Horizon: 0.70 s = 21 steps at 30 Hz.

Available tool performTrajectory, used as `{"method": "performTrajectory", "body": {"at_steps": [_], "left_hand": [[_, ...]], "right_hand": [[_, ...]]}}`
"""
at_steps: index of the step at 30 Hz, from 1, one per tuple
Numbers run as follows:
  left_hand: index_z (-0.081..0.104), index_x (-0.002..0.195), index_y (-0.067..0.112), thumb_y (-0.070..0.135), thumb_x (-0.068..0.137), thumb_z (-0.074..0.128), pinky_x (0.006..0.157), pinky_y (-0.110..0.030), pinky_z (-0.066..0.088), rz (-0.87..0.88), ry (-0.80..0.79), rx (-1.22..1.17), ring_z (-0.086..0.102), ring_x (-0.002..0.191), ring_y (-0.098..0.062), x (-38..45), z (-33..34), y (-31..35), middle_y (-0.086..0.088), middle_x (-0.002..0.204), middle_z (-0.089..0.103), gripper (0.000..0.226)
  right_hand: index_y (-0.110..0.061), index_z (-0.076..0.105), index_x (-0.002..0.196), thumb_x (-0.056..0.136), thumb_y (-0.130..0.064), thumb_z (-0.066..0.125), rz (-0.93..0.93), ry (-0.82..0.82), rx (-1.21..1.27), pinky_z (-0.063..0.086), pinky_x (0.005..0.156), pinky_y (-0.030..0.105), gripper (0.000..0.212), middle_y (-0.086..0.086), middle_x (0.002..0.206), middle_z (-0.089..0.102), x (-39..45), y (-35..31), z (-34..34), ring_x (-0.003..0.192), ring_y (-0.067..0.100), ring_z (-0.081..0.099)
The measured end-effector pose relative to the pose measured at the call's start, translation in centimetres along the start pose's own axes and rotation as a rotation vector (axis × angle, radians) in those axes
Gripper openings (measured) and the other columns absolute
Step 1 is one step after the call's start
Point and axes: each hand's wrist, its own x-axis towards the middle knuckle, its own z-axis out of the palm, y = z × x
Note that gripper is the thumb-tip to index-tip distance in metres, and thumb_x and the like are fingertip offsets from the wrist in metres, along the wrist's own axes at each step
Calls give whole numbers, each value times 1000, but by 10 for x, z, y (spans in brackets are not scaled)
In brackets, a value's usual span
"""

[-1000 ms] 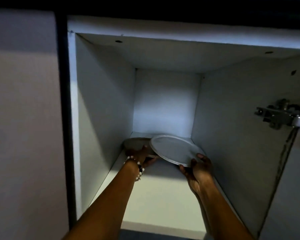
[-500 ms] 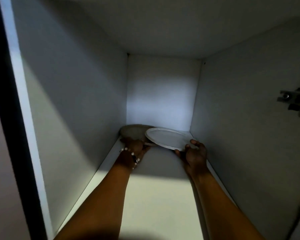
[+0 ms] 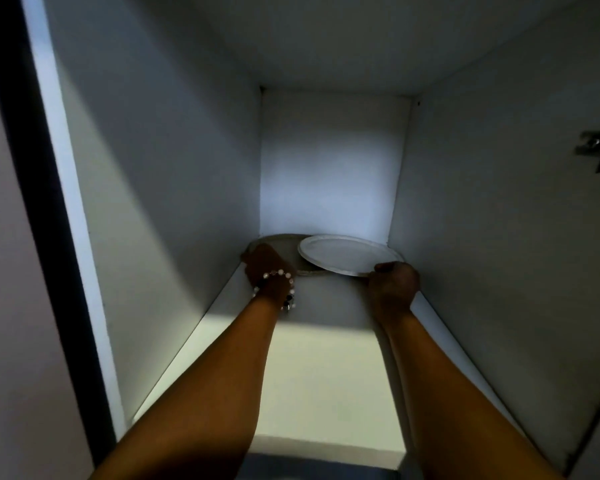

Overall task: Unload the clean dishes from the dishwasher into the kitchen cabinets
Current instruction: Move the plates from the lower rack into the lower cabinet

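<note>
Item: white plate [image 3: 349, 253], round, flat, with a shallow raised rim. Location: far end of the cabinet shelf [image 3: 326, 393], right of centre, close to the back wall. Its near edge is raised a little off the shelf; its left edge overlaps a second piece.

Item: darker plate [image 3: 279, 244], far left corner of the same shelf, partly hidden under the white plate and behind the left hand. Whether it lies fully flat cannot be told in the dim light.

Left hand [image 3: 268, 268], beaded bracelet [image 3: 278, 282] at the wrist: its fingers are on the near edge of the darker plate, but shadow hides whether they curl round the rim or only press on it.

Right hand [image 3: 394, 284]: fingers curled round the near right rim of the white plate, thumb on top, gripping it.

Handling, as judged: both pieces look like glazed ceramic or similar, so rigid, moderately heavy for their thinness, smooth and inclined to slip, and liable to chip where rim meets rim or strikes the back wall. Best hold is at the rim, thumb above and fingers beneath, as the right hand has it. The white plate should be lowered onto the darker one, not slid, with the lower piece steadied.

Fittings: door hinge [image 3: 598, 150] on the right wall.
</note>
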Motion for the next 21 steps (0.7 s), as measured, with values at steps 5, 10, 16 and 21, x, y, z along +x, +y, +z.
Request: {"method": "performTrajectory", "body": {"at_steps": [5, 10, 16, 21], "left_hand": [[46, 132, -2, 20, 90, 56, 104, -33, 35, 72, -55, -94, 41, 130, -33, -8, -9, -7, -20, 139, 46, 48], [51, 131, 2, 18, 90, 57, 107, -29, 32, 52, -252, -47, 42, 130, -31, -48, -36, -3, -18, 137, 50, 45], [71, 102, 7, 5, 80, 55, 93, -32, 49, 33, -330, -128, 64, 103, -30, -122, -104, 5, -12, 109, 70, 27], [74, 91, 7, 4, 76, 51, 86, -29, 50, -45, -427, -101, 67, 95, -30, -181, -189, 41, -11, 98, 74, 28]], "right_hand": [[-5, 70, 99, 78, -5, 71, 36, -44, 32, 45, 96, 26, 21, 16, 116, 64, -11, -6, -16, 107, 29, 61], [-5, 71, 97, 86, -19, 63, 162, -168, -66, 46, 76, 29, 20, 12, 103, 69, -52, -26, -49, 98, 29, 64], [-19, 68, 67, 86, -9, 64, 401, -396, 29, 58, 68, 39, 22, 12, 81, 71, -112, -70, -107, 71, 28, 65], [-16, 64, 76, 92, -13, 57, 549, -465, 62, 41, 47, 19, 18, 10, 74, 67, -171, -151, -180, 53, 19, 58]]}}
